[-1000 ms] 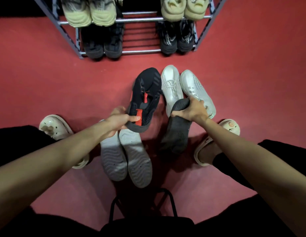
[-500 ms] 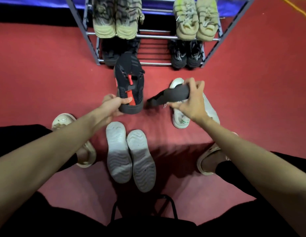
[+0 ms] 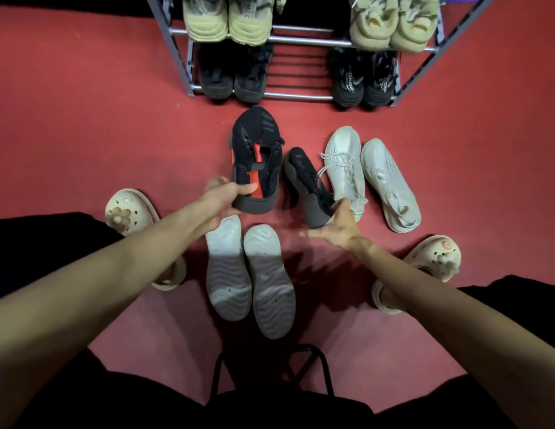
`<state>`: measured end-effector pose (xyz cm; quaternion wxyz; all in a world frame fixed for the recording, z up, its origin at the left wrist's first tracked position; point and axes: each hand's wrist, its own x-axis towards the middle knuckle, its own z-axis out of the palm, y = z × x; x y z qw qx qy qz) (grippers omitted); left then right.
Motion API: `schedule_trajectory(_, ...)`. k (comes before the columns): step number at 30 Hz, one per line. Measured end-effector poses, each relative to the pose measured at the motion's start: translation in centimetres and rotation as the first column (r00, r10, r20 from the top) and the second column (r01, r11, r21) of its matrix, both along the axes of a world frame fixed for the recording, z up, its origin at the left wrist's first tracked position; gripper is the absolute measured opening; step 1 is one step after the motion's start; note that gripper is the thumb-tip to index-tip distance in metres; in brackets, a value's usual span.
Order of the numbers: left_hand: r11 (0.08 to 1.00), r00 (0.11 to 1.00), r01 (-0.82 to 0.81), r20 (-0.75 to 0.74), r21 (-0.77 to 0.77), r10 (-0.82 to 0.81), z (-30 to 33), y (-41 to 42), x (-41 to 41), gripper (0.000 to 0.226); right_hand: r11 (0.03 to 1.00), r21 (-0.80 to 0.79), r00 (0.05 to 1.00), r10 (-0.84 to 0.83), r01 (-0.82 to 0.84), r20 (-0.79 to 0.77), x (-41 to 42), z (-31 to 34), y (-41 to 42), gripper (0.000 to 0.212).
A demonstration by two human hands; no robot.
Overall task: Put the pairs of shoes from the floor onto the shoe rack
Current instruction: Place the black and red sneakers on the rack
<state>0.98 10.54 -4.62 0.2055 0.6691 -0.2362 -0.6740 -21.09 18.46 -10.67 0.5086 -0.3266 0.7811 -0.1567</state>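
Fingers (image 3: 248, 189) of left hand (image 3: 222, 198) clamped on heel of black shoe (image 3: 257, 156), raised toe-first toward shoe rack (image 3: 301, 41); right hand (image 3: 338, 230) spread open, touching second black shoe (image 3: 307, 184) tilted on red floor (image 3: 84, 119), beside white pair (image 3: 344, 165).
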Motion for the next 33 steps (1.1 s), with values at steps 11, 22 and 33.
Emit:
schedule_trajectory(11,1.0,0.999,0.005,0.034,-0.026,-0.004,0.0,-0.3,-0.1,0.032,0.927,0.119,0.864,-0.374,0.354,0.337,0.3,1.3,-2.5,0.051)
schedule_trajectory(22,0.994,0.998,0.045,0.039,-0.1,-0.041,4.5,-1.0,-1.3,0.022,0.957,-0.121,0.959,-0.245,0.262,0.142,-2.7,4.8,-4.1,0.028)
schedule_trajectory(33,0.925,0.984,0.173,0.033,-0.338,-0.173,11.4,-1.6,-4.9,0.032,0.788,-0.606,0.971,-0.214,0.106,-0.108,-10.0,13.5,-0.7,0.016)
